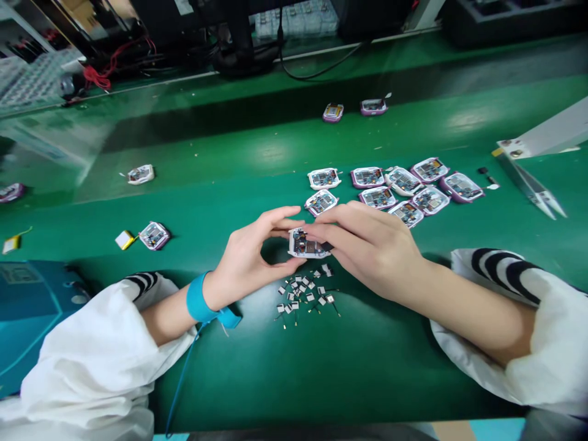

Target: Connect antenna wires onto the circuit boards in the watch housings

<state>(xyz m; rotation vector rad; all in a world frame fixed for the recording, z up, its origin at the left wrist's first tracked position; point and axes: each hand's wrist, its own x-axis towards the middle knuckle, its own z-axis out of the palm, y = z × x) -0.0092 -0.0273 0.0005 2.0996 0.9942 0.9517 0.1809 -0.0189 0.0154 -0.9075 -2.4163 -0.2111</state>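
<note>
Between my hands, over the green bench, is a small white watch case (303, 245) with its circuit board showing. My left hand (252, 245) grips the case from its left side, thumb at the near edge and fingers at the far edge. My right hand (376, 245) is closed over the case's right part, fingertips on the board. A small dark piece shows under those fingertips, too covered to name. Just below the case lies a loose cluster of small square parts with short leads (303, 291). A blue wrist strap (198, 298) circles my left wrist.
Several open watch cases (429, 199) stand grouped right of my hands, others farther off. White-handled tweezers (535, 184) point in from the right. A case (155, 236) with a yellow battery (124, 239) lies left. A blue bin (37, 318) stands at the left edge.
</note>
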